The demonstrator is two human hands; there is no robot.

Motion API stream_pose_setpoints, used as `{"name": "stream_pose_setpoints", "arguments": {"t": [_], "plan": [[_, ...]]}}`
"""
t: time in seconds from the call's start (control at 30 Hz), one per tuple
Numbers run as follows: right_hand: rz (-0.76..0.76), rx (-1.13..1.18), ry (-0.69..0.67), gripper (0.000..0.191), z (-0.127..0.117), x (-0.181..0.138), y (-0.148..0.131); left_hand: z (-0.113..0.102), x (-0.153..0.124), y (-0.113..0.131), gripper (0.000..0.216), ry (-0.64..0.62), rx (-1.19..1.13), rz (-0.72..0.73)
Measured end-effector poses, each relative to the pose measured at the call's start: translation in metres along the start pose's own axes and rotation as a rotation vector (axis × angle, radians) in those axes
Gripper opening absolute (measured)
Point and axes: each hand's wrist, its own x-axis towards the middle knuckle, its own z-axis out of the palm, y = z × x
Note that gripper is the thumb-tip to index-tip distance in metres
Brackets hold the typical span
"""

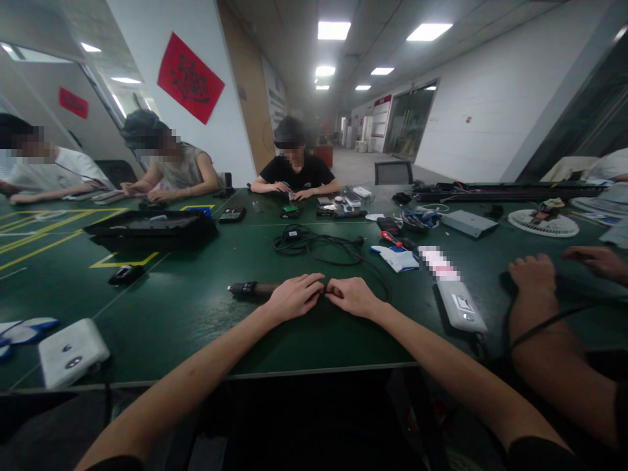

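Note:
An electric screwdriver (265, 289) lies along the green table, its metal tip pointing left. My left hand (296, 296) is closed over its rear part. Right beside it, my right hand (354, 296) pinches the dark cable end at the tool's tail, and the two sets of fingertips almost meet. The fingers cover the joint, so whether the plug sits in the tool cannot be seen. Behind my hands lies a coiled black cable (324, 247) with a small black adapter box (293, 234).
A black tray (152, 226) stands at left. White power-bank-like devices lie left (73, 353) and right (461, 306). A blue-white packet (396, 258), red-handled tool (391, 239) and grey metal box (470, 224) sit beyond. A co-worker's arm (540, 320) rests at right; several people sit around the table.

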Motion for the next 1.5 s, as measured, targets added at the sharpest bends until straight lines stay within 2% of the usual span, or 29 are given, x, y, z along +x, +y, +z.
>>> {"name": "stream_pose_setpoints", "arguments": {"t": [0.43, 0.6, 1.03, 1.5], "plan": [[0.001, 0.003, 0.002, 0.01, -0.0027, 0.0001, -0.003, -0.0001, -0.0001, 0.0006, 0.022, 0.013, 0.005, -0.04], [-0.002, 0.001, -0.002, 0.01, -0.0035, 0.0, -0.0032, 0.001, -0.0002, -0.0001, 0.024, 0.017, -0.016, -0.003], [0.01, 0.001, -0.015, 0.01, -0.0041, 0.001, -0.0042, 0.0018, 0.0003, -0.0004, 0.024, 0.017, -0.007, -0.032], [0.004, 0.008, -0.003, 0.01, -0.0043, 0.0001, -0.0036, 0.0015, 0.0016, -0.0008, 0.022, -0.003, 0.014, 0.003]]}}
